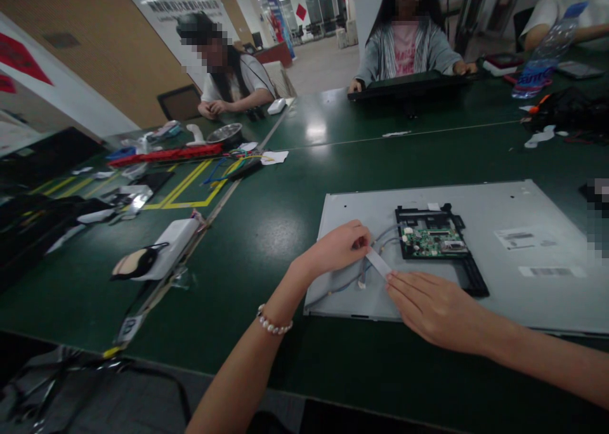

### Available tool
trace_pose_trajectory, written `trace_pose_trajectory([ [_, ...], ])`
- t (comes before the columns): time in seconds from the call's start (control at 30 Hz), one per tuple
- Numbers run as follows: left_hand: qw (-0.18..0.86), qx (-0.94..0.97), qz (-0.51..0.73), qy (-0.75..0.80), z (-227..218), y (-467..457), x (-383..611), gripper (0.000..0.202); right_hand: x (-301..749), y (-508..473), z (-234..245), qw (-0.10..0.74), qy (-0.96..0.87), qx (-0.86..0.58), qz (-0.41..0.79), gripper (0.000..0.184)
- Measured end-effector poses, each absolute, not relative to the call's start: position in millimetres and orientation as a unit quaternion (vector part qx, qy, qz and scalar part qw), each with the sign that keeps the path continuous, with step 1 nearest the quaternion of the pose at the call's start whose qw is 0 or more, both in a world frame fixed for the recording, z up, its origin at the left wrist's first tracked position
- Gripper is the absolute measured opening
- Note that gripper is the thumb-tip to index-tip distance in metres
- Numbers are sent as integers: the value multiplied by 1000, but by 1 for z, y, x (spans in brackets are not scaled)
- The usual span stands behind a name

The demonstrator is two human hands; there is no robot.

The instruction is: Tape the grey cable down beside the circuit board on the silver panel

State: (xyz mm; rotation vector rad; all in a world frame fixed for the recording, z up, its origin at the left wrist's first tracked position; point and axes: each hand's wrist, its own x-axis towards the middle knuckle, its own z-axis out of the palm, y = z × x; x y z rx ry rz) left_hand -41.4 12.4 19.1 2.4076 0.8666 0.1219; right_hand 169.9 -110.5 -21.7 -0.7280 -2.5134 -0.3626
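Note:
A short strip of whitish tape [379, 264] is stretched between my two hands over a flat silver display panel [518, 294]. Its far end is pinched in the fingers of my left hand [340, 247], which wears a beaded bracelet. The near end sits under the closed fingertips of my right hand [435, 307]. Grey cables [345, 287] run across the panel beneath the tape, partly hidden by my left hand. They lead to a green circuit board [435, 240] in a black plastic bracket [469, 275] fixed on the panel.
Left of the panel lie a white power strip [174, 247] and a computer mouse [136, 263] along the table seam. Farther off are a metal bowl [226, 134], loose wires and a plastic bottle [542, 59]. Across the green table [266, 294], people sit, one holding a black screen [412, 86].

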Motion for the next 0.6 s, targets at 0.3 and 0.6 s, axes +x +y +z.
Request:
trace_pose_trajectory([
  [0.3, 238, 912, 36, 332, 22, 8, -41, 19, 171, -112, -22, 245, -923, -267, -129, 26],
  [0.6, 248, 915, 18, 317, 25, 6, -40, 15, 168, -107, -15, 192, -937, -290, -31, 39],
])
